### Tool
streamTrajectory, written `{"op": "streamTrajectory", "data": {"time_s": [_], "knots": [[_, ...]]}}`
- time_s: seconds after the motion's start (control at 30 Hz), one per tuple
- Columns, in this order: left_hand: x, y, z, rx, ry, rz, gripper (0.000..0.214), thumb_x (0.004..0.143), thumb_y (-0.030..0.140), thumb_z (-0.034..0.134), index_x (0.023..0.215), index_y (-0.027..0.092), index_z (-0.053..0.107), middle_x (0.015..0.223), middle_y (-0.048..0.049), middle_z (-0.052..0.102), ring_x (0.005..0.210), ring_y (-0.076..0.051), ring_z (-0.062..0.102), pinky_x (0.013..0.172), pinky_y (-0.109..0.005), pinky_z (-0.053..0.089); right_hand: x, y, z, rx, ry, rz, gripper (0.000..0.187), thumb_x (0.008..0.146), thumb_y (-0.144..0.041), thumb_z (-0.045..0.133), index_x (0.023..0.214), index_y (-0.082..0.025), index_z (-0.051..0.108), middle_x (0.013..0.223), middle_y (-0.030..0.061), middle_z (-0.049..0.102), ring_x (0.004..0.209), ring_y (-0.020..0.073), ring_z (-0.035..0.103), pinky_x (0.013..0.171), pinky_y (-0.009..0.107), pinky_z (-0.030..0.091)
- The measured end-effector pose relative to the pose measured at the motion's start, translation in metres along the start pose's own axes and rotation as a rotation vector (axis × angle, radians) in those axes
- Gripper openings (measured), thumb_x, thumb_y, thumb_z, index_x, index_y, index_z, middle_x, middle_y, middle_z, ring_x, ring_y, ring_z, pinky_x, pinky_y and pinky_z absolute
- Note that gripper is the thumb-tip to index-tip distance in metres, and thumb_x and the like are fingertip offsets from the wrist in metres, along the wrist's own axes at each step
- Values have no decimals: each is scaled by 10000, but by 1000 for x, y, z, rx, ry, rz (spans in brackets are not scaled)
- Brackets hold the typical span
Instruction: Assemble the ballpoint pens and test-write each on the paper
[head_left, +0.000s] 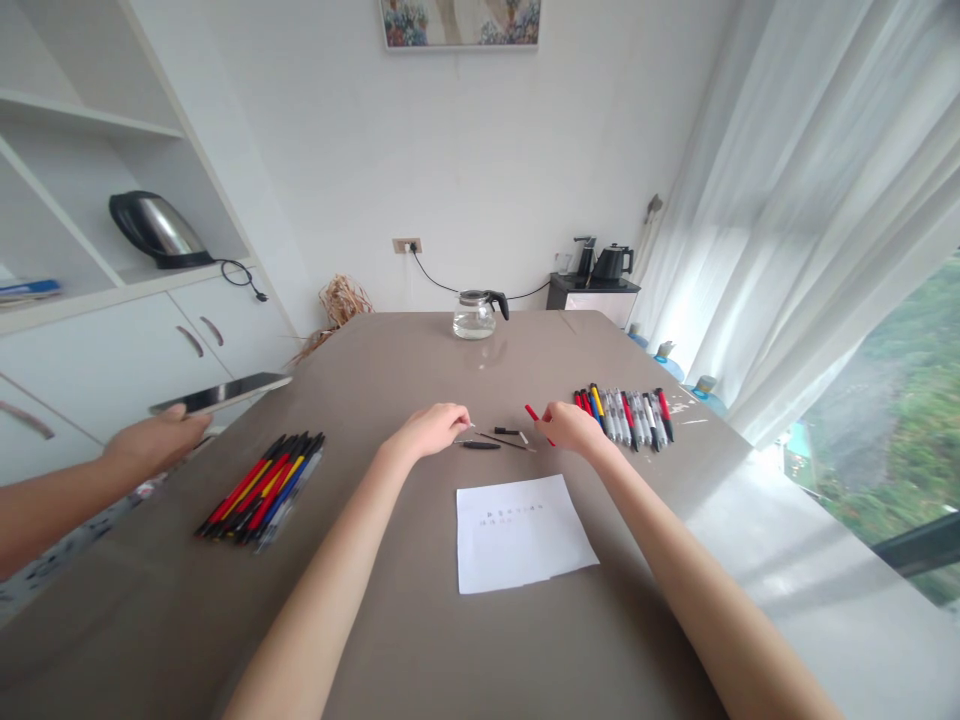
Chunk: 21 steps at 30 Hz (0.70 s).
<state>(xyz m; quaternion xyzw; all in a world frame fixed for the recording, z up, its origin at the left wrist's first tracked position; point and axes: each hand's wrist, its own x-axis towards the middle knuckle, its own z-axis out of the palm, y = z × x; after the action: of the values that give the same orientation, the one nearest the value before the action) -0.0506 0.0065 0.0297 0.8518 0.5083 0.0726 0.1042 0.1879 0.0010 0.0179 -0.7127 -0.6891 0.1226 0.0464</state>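
Note:
My left hand [441, 426] hovers over the middle of the table with its fingers pinched. A small pale piece shows at the fingertips, too small to name. My right hand [571, 425] is closed on a red pen barrel [531, 411], which sticks out past the fingers. Between the hands lie a black pen part [480, 445], a short black piece [506, 431] and a thin dark refill [502, 440]. Nearer to me is a white sheet of paper [525, 560] with a few handwritten lines.
Mixed pens lie in a pile [262, 490] at left and a row [626, 418] at right. At the left edge another person's hand [161, 440] holds a phone [225, 393]. A glass teapot [474, 318] stands at the table's far edge [405, 318].

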Motion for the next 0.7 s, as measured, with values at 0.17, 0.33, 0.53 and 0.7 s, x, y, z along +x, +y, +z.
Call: {"op": "streamTrajectory", "data": {"time_s": [0.17, 0.33, 0.53, 0.7], "knots": [[-1, 6, -3, 10, 26, 20, 263, 815, 367, 316, 891, 262, 546, 959, 7, 586, 814, -148, 535, 660, -240, 381, 3, -2, 0, 235, -44, -95, 281, 737, -378, 460, 705, -141, 608, 637, 41, 604, 520, 96, 499, 467, 192, 309], [0, 9, -3, -1, 69, 44, 221, 814, 340, 345, 922, 261, 521, 960, 10, 576, 834, -150, 526, 680, -248, 385, 0, -4, 1, 498, -112, -177, 282, 743, -330, 428, 694, -117, 606, 606, 31, 586, 459, 58, 426, 417, 170, 284], [1, 22, 0, 23, 198, 108, 305, 795, 293, 420, 1098, 268, 438, 1116, -9, 485, 979, -164, 470, 781, -263, 376, -13, -15, -4, 732, -252, -219, 276, 745, -346, 429, 717, -114, 577, 637, 34, 589, 417, 38, 366, 367, 154, 248], [2, 35, 0, 64, 251, 254, 285, 805, 265, 411, 1079, 290, 487, 1048, -2, 513, 974, -160, 453, 823, -275, 350, -19, -23, -5, 880, -341, -343, 276, 742, -368, 449, 676, -117, 545, 637, 27, 584, 412, 35, 352, 362, 162, 237]]}}
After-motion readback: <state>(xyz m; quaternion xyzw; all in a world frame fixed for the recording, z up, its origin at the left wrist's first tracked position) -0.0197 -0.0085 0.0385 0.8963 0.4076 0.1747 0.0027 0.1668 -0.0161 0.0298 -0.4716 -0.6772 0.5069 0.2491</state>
